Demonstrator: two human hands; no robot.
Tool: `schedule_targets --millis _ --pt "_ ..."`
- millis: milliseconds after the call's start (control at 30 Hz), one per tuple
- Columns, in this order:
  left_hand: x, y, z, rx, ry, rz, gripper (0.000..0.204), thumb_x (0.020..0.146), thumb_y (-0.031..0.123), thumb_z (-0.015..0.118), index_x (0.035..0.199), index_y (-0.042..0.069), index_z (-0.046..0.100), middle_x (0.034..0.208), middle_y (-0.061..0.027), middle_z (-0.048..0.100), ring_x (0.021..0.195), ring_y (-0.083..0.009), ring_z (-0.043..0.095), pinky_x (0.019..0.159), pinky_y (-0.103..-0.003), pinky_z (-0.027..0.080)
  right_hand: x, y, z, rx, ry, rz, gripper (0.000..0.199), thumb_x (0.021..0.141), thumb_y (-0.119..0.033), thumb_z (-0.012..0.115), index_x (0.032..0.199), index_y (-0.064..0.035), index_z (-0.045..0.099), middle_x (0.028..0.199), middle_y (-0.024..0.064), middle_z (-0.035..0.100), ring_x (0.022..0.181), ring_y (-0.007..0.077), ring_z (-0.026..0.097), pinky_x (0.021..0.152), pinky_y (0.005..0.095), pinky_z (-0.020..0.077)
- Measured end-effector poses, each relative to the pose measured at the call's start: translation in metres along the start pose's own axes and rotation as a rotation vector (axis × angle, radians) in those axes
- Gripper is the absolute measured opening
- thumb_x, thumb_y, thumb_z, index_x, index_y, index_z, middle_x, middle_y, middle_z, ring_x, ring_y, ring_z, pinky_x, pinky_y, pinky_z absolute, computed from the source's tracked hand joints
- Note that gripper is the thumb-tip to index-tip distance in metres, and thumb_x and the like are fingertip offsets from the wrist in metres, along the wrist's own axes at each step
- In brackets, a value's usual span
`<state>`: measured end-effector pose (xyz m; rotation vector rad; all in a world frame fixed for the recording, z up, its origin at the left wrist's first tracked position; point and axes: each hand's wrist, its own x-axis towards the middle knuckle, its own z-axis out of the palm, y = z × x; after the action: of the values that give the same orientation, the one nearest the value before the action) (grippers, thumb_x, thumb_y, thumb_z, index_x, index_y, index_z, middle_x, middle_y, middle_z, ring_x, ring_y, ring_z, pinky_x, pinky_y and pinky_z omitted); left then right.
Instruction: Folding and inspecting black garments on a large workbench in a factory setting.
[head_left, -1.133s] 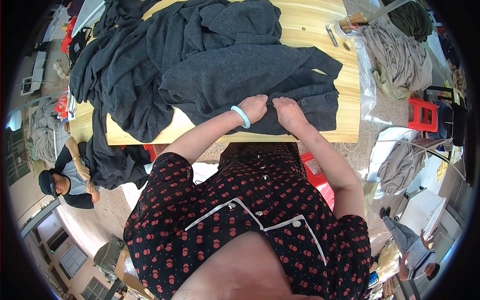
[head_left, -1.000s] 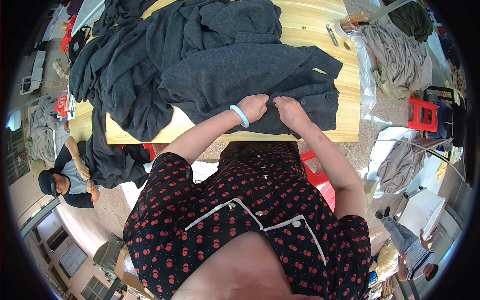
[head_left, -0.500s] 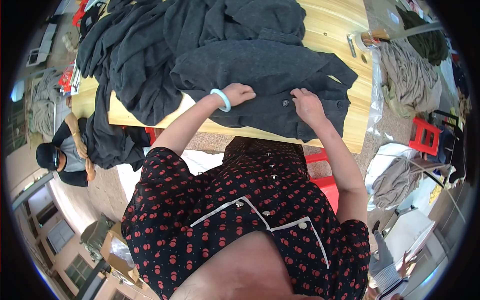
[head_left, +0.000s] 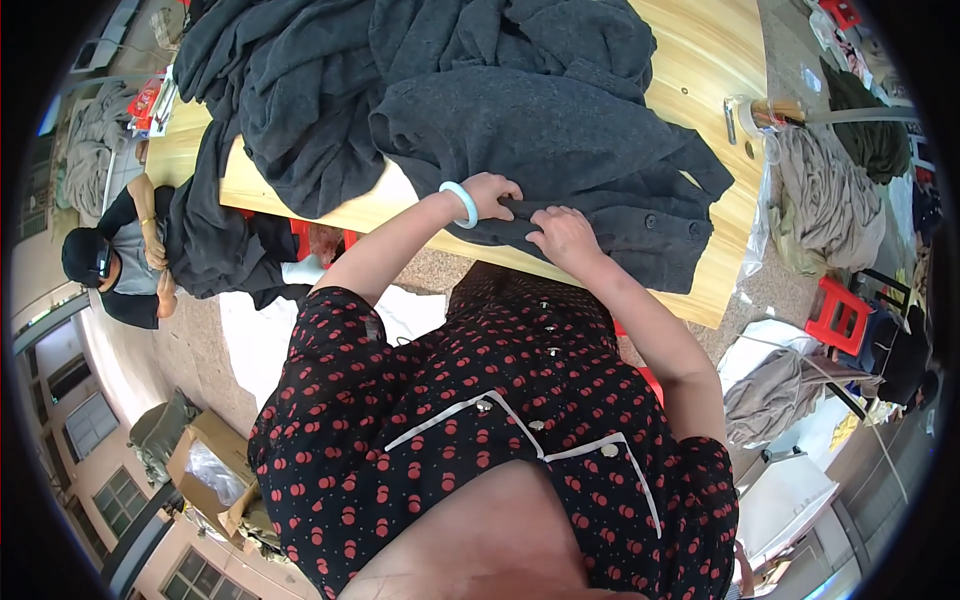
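A dark grey buttoned cardigan (head_left: 520, 125) lies spread at the near edge of the wooden table, its button band running along the side closest to me. My left hand (head_left: 490, 196), below a pale bangle, pinches a fold of that band. Close beside it on the right, my right hand (head_left: 566, 240) has its fingers curled onto the same band; fingertips are partly hidden in the cloth. Two dark buttons (head_left: 651, 220) show on the band to the right of my hands.
More dark grey garments (head_left: 300, 100) are heaped on the wooden table (head_left: 690, 50) at far left. A container of tools (head_left: 765, 112) stands at the right edge. Left of the table a co-worker (head_left: 135, 240) handles dark cloth. Beige cloth (head_left: 825, 195) and a red stool (head_left: 838, 315) are at right.
My right hand has slid left along the button band, away from the buttons and up to my left hand. The view has shifted slightly.
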<state>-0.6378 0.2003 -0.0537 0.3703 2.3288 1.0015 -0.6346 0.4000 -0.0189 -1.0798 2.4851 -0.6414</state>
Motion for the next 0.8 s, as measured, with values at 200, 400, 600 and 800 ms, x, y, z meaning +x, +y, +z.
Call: schedule_targets --millis 200,400,600,800 --pt "-0.002 0.004 0.006 0.071 0.054 0.049 0.029 0.069 0.026 0.063 0.09 0.006 0.061 0.082 -0.0136 0.057 0.08 -0.0289 0.055 0.073 -0.036 0.043 -0.001 0.005 0.008 0.021 0.038 -0.022 0.013 0.072 -0.015 0.057 0.077 -0.0036 0.058 0.076 0.0138 0.055 0.08 0.0302 0.055 0.076 0.0387 0.0423" --pt "0.002 0.009 0.012 -0.03 0.16 0.027 0.024 0.074 0.024 0.057 0.087 0.004 0.06 0.082 -0.0171 0.058 0.08 -0.033 0.054 0.073 -0.038 0.042 0.008 -0.003 0.007 0.059 0.041 0.049 0.012 0.075 -0.013 0.053 0.081 -0.0036 0.058 0.076 0.0146 0.055 0.08 0.0304 0.055 0.076 0.0384 0.0424" --pt "0.004 0.011 0.008 -0.022 0.131 -0.062 0.027 0.075 0.024 0.055 0.088 0.001 0.06 0.083 -0.0194 0.059 0.081 -0.0342 0.055 0.072 -0.039 0.043 0.011 -0.004 -0.004 0.056 -0.094 -0.059 0.016 0.077 -0.01 0.045 0.087 -0.0022 0.055 0.081 0.0184 0.056 0.08 0.0325 0.055 0.076 0.0406 0.0423" --pt "0.001 0.003 0.006 -0.054 0.055 -0.007 0.028 0.072 0.024 0.057 0.089 0.001 0.06 0.082 -0.0197 0.059 0.081 -0.0335 0.055 0.072 -0.038 0.043 0.011 -0.009 -0.004 0.107 -0.074 0.061 0.017 0.075 -0.009 0.042 0.086 -0.0029 0.055 0.083 0.018 0.056 0.079 0.0324 0.055 0.074 0.0414 0.0434"
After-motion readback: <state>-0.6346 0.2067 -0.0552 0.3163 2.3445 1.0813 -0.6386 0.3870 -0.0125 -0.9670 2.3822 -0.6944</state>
